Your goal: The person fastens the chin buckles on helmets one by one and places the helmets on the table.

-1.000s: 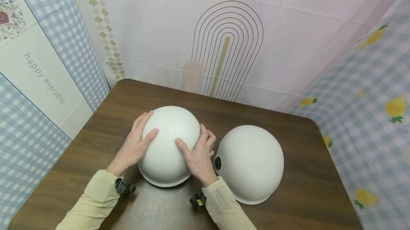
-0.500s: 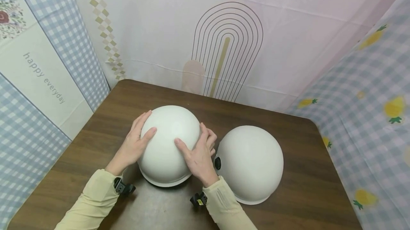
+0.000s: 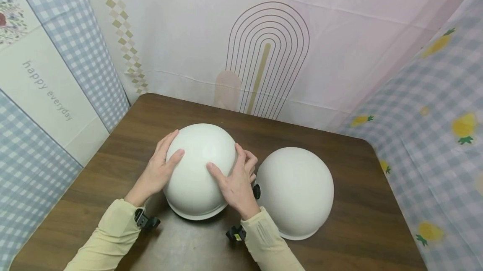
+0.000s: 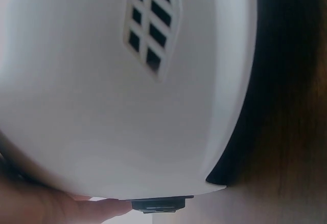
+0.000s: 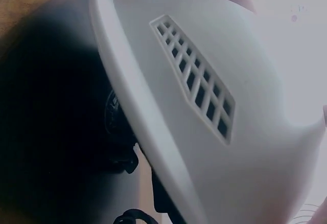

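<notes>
A white hard hat (image 3: 198, 183), dome up, is held between both hands on the left part of the table. My left hand (image 3: 158, 170) grips its left side, thumb on the near face. My right hand (image 3: 235, 183) grips the right side, fingers bent around it and thumb on the dome. Vent slots (image 4: 153, 22) show on one side in the left wrist view, with a black fitting (image 4: 162, 204) near a finger. In the right wrist view another grille (image 5: 196, 81) lies above the rim, and a black strap (image 5: 134, 216) hangs below. The inside is mostly dark.
A second white hard hat (image 3: 298, 191) stands dome up just right of my right hand, its black side knob (image 3: 256, 191) facing that hand. Both are on a brown wooden table (image 3: 362, 220). Patterned cloths (image 3: 181, 32) hang behind and at both sides.
The held hard hat has turned or shifted very slightly, and my right hand has moved a little to the right. My left hand looks the same; the second hard hat stays put.
</notes>
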A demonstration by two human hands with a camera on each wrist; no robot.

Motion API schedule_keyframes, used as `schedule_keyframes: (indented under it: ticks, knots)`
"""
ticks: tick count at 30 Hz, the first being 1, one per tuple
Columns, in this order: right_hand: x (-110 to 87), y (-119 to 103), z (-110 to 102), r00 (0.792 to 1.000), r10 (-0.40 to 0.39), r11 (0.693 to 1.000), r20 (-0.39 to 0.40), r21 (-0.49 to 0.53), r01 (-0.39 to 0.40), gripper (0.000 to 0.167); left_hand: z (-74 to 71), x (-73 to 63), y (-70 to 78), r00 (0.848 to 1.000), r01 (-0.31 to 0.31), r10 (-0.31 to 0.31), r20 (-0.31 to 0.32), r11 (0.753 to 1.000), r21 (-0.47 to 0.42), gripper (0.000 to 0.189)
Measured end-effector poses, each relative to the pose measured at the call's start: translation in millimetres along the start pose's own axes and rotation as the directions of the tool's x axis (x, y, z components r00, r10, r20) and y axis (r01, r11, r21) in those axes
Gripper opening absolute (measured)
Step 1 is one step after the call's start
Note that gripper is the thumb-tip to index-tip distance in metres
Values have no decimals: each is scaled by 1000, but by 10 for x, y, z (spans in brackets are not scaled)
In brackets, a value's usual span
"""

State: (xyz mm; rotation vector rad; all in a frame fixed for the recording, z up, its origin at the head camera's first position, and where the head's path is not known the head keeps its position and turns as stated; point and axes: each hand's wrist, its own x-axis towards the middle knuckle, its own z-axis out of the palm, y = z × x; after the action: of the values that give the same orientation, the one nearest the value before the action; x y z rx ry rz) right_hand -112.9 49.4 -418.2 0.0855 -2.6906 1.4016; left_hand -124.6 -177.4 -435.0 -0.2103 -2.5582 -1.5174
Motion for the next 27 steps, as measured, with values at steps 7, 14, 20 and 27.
schedule_keyframes:
  ticks: [7,14,20,27]
  knots:
    - [2,-22,-15,1000,-29,1000,-7,-9,29,97,-7,6,-14,1000,4,-5,-2,1000,-26,61]
    - [9,-28,-19,999,-53,998,-14,-28,52,97,-27,16,-19,1000,25,-24,13,999,-40,61]
    - [2,-53,-29,997,-69,997,-25,-38,68,97,-40,11,-27,999,38,-37,23,997,-61,60]
    - [-8,-87,-37,996,-89,994,-29,-65,87,97,-53,-6,-31,998,62,-60,27,994,-87,59]
